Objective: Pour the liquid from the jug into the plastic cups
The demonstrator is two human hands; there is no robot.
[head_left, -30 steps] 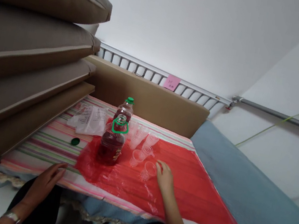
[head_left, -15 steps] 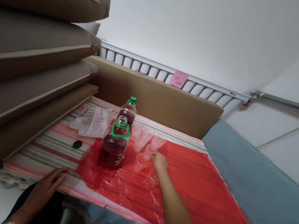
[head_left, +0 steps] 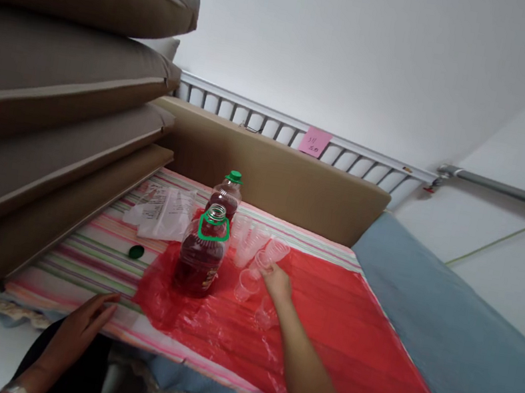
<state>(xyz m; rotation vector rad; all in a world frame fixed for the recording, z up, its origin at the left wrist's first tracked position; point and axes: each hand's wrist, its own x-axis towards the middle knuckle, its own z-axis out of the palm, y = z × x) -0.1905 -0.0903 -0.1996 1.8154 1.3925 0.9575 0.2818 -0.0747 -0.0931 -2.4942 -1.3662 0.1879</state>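
Right arm [head_left: 307, 374] was extended, right hand [head_left: 277, 284] curled below centre. Left hand [head_left: 85, 322] sat lower left, relaxed, half open.

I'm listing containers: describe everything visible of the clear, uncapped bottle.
The clear, plastic-looking, uncapped bottle stands upright on a thin red sheet. Dark red liquid fills much of it. Its shoulder is ribbed, its threaded mouth open; a green handle hangs at the neck, and pale markings show lower down.

At left: one stack of thick grey-and-brown upholstered slabs [head_left: 63, 60]. Far edge: one long tan padded panel [head_left: 285, 180], upright; behind it, one white ribbed radiator [head_left: 225, 109] with one square pink paper note [head_left: 315, 142], handwritten. Right: one round grey pipe [head_left: 507, 189], one thin lime-green strand [head_left: 515, 233], one pale-blue cloth covering [head_left: 427, 300].
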